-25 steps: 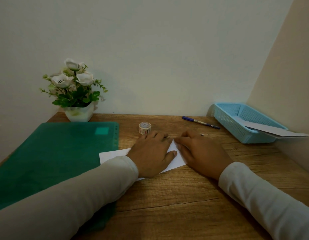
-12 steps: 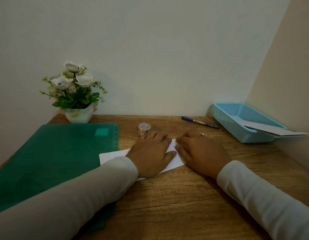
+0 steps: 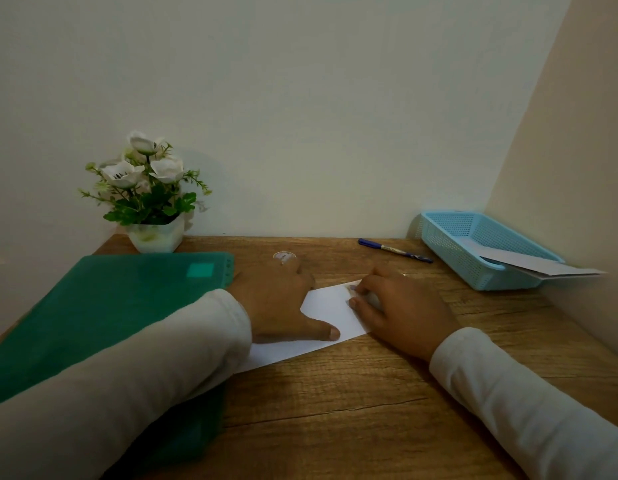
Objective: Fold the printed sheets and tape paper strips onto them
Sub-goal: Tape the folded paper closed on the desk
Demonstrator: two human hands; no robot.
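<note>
Here, two grips bear down on a white sheet lying mid-fold on the wooden counter.
Nearest, the left grip lies flat and spread on the sheet, thumb stretched along its near edge, apparently to pin the paper so it cannot slide. The right grip has bent fingers with their tips on the sheet's right end, probably setting a crease; whether it pinches a flap or only presses, I cannot tell. A green folder lies to the left, under the left sleeve. Just past the left fingertips stands the tape roll, handy for the strips. Farther back are a pen, a blue basket holding papers, and a flower pot.
</note>
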